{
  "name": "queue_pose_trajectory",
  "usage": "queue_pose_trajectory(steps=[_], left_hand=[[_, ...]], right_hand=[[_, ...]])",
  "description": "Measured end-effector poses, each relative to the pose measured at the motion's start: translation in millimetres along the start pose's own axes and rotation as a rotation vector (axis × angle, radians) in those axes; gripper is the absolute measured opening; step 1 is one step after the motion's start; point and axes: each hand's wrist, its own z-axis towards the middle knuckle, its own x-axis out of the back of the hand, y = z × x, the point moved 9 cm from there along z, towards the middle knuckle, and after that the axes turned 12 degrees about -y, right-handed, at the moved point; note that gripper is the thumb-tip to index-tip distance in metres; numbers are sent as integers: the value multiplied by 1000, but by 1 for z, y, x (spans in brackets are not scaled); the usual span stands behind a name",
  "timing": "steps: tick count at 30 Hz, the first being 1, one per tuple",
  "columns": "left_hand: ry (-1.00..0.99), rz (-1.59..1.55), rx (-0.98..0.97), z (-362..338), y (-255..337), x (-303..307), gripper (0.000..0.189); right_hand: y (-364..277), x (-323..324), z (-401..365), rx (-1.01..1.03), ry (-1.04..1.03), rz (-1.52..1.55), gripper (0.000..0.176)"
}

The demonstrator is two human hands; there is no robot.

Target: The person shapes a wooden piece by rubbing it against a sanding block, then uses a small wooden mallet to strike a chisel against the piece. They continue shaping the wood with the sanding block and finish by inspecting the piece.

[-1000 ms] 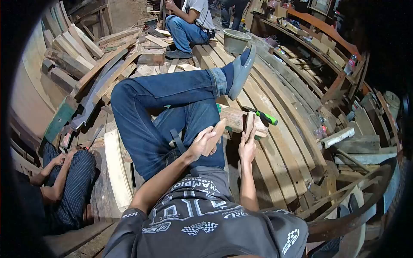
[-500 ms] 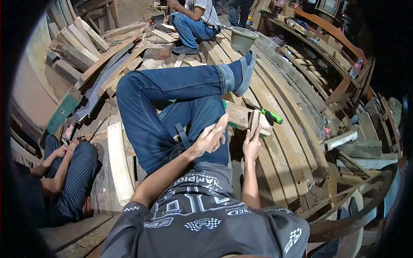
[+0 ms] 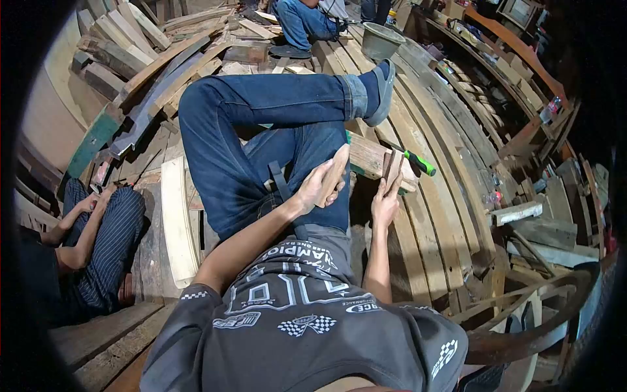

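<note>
My left hand (image 3: 313, 188) is closed around a smooth, pale shaped piece of wood (image 3: 334, 173), tilted with its upper end away from me, above my thigh. In my right hand (image 3: 385, 204) is a small flat brown wooden block (image 3: 393, 167), gripped at its near end with the fingers along it. That block stands over the end of a thick wooden beam (image 3: 369, 157) with green on its edges. A tool with a green and black handle (image 3: 421, 163) lies just beyond the right hand; its working end is hard to make out.
Long planks (image 3: 434, 209) run along my right side. A grey bucket (image 3: 382, 42) stands ahead. A pale board (image 3: 177, 222) lies at my left, near a seated person in striped trousers (image 3: 111, 235). Another person in jeans (image 3: 297, 26) sits ahead. Scrap wood (image 3: 104, 62) is piled at left.
My left hand has turned the shaped wood, so more of its broad face shows. The right hand still holds the block over the beam end. The whole view has shifted slightly.
</note>
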Motion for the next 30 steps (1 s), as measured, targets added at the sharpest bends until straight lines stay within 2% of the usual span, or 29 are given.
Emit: queue_pose_trajectory(steps=[5,7,10,20,30], left_hand=[[-31,-43,32,-1,0,-5,53],[-55,-56,14,0,0,-5,53],[11,-15,31,-2,-3,-2,53],[53,-43,9,-3,3,-4,27],[-7,31,-40,-2,8,-7,28]], right_hand=[[8,-1,3,-33,-10,-63,64],[-1,3,0,5,2,0,66],[4,0,0,-17,-6,-44,66],[0,4,-1,-11,-2,-23,66],[3,2,0,37,39,-31,66]])
